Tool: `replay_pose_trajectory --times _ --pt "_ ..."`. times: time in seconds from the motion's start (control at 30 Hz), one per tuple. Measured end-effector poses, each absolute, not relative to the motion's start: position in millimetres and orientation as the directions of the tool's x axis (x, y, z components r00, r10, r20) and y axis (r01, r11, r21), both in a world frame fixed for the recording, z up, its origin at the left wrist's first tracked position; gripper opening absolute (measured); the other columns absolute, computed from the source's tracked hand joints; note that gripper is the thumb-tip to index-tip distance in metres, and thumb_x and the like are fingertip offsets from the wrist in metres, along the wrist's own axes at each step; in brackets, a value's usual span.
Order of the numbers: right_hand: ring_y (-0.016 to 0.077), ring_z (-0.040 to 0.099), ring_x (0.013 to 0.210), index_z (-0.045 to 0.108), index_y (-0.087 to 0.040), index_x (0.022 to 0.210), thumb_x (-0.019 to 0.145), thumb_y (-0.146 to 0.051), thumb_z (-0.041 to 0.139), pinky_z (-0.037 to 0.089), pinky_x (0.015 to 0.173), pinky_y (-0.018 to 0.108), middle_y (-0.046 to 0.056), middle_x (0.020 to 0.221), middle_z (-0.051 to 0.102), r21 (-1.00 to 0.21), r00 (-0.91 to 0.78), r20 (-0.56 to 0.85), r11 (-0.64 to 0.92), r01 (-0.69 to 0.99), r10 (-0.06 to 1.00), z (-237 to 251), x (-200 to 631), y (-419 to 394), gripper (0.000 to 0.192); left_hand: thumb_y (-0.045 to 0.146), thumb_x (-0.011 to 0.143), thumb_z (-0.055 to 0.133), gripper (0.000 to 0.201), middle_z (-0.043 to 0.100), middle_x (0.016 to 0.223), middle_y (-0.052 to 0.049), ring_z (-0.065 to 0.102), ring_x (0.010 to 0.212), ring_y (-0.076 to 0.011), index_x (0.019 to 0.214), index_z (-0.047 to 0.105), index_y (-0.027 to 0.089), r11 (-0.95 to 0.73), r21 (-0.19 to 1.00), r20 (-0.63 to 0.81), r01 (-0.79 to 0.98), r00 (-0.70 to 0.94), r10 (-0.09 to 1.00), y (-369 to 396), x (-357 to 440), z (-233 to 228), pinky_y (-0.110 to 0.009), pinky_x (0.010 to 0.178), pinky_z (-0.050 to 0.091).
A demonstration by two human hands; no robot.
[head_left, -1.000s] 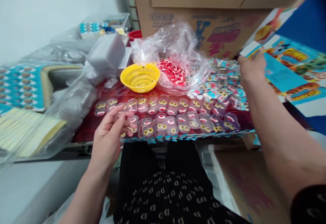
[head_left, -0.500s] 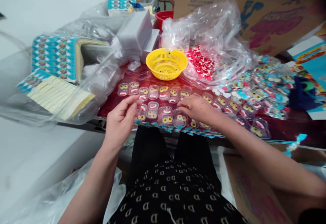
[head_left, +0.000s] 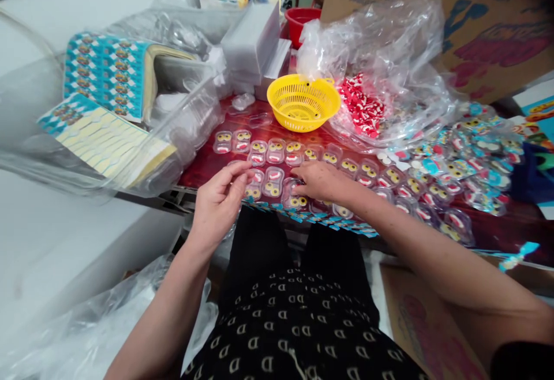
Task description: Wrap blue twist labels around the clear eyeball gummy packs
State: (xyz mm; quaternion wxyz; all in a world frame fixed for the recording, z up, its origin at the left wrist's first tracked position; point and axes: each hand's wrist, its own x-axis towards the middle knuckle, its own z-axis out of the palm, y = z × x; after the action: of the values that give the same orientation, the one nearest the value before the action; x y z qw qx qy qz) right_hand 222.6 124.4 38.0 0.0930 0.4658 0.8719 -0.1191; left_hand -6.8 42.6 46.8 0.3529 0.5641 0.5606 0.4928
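Two rows of small clear plastic packs lie along the front of the dark red table, each with yellow eye pieces and a red-and-white mouth piece. My left hand (head_left: 220, 202) is at the left end of the front row, thumb and forefinger close together beside a clear pack (head_left: 273, 182). Whatever may be between its fingertips is too small to make out. My right hand (head_left: 322, 181) reaches over the front row with fingers bent together just above another clear pack (head_left: 295, 194). Its fingertips partly hide that pack, and I cannot see what they hold.
A yellow plastic basket (head_left: 303, 106) stands behind the rows. Right of it, a clear bag (head_left: 402, 80) holds red-and-white pieces (head_left: 360, 106). Filled packs (head_left: 471, 155) are heaped at the right. A clear bin (head_left: 190, 132) with blue printed cards (head_left: 108, 74) is at the left. A cardboard box (head_left: 402, 17) stands behind.
The view has shifted, so the table appears further right. My right hand has moved left along the front row to the neighbouring pack. My left hand stays near the left end.
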Motion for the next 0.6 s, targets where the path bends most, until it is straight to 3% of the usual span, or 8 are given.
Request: replay_pose_trajectory --times 0.2,0.43,0.6 --pt "0.0291 0.071 0.104 0.075 -0.021 0.116 0.089 -0.036 0.069 0.051 0.082 0.034 0.011 0.115 0.077 -0.259 -0.499 -0.356 0.43 0.865 0.79 37.1 224.1 134.3 0.032 0.037 0.095 0.062 0.031 0.076 0.115 -0.009 0.072 0.104 -0.0221 0.118 0.074 0.021 -0.174 0.922 0.206 0.347 -0.059 0.977 43.6 -5.3 40.6 -0.03 0.085 0.056" --pt "0.0225 0.071 0.093 0.075 -0.019 0.105 0.085 -0.034 0.074 0.045 0.072 0.027 0.006 0.103 0.078 -0.32 -0.456 -0.414 0.343 0.883 0.788 40.2 229.7 140.1 0.025 0.031 0.096 0.06 0.026 0.077 0.108 -0.006 0.07 0.095 -0.018 0.114 0.075 0.02 -0.284 0.843 0.308 0.457 0.023 0.951 45.0 -0.5 42.3 -0.03 0.087 0.054" --pt "0.0207 0.069 0.087 0.072 -0.02 0.099 0.081 -0.034 0.077 0.043 0.07 0.027 0.004 0.096 0.076 -0.37 -0.457 -0.413 0.313 0.875 0.788 39.0 234.4 140.0 0.024 0.028 0.097 0.057 0.024 0.077 0.111 -0.006 0.071 0.1 -0.0185 0.113 0.074 0.02 -0.345 0.784 0.345 0.516 0.101 0.933 47.5 5.6 40.9 -0.031 0.09 0.055"
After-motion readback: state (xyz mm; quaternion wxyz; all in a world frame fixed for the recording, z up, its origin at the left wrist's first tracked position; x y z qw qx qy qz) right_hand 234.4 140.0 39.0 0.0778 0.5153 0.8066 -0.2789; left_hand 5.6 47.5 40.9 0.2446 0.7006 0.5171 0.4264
